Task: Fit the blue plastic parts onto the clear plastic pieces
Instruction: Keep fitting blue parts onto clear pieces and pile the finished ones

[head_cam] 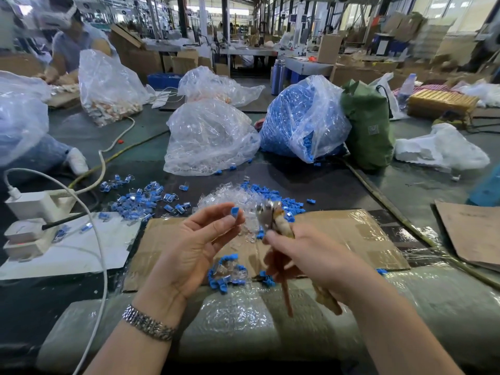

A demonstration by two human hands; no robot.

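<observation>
- A worker's left hand [194, 239] lifts a blue plastic part [234, 211] above the taped cardboard sheet [338, 234], pinched between thumb and fingertips with the palm turned up, apparently so the part faces the tool.
- The right hand [305, 255] grips a pair of pliers [267, 215] by the handles, fingers curled round them, the metal nose raised just beside the blue part; whether a clear piece sits in the nose cannot be made out.
- On the near edge of the cardboard sheet lies a small cluster of blue and clear pieces [228, 274], close under the hands and likely kept there for easy reach.
- At the far edge of the cardboard sheet a heap of loose clear plastic pieces [232, 198] lies on the desk [324, 185], with loose blue parts [270, 193] touching it on the right.
- Left of that edge lies a scatter of what look like fitted pieces [140, 198], probably a done pile kept apart.
- Well beyond the cardboard sheet stand a bag of clear pieces [208, 139] and a bag of blue parts [300, 120], seemingly bulk stock for topping up.
- Left of the cardboard sheet sits a white power strip [32, 220].
</observation>
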